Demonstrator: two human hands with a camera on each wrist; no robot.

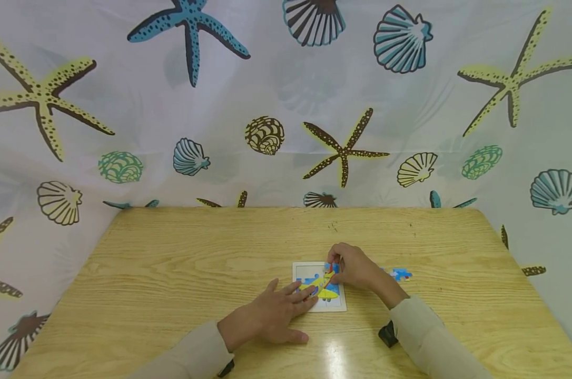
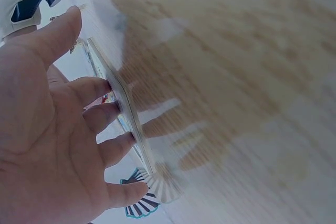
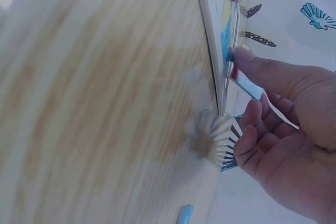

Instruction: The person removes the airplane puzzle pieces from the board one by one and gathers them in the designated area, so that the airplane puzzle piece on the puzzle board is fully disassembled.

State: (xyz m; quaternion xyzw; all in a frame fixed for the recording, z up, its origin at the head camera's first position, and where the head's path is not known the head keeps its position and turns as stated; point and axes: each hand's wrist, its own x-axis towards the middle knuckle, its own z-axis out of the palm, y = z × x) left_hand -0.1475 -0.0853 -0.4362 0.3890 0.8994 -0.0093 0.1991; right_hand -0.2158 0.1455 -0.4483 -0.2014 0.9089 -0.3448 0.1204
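A small jigsaw board with a white rim lies on the table, partly filled with a picture of a yellow airplane on blue. My left hand rests on its left lower part, fingers straight and spread, thumb apart on the near side. In the left wrist view, the fingertips touch the board's edge. At the board's upper right corner, my right hand pinches a puzzle piece, blue with some red. That piece is tilted against the board's surface in the right wrist view; the fingers partly hide it.
Several loose blue puzzle pieces lie right of the board, partly behind the right wrist. The wooden table reaches back to a hanging cloth printed with starfish and shells. A dark strap shows by the right sleeve.
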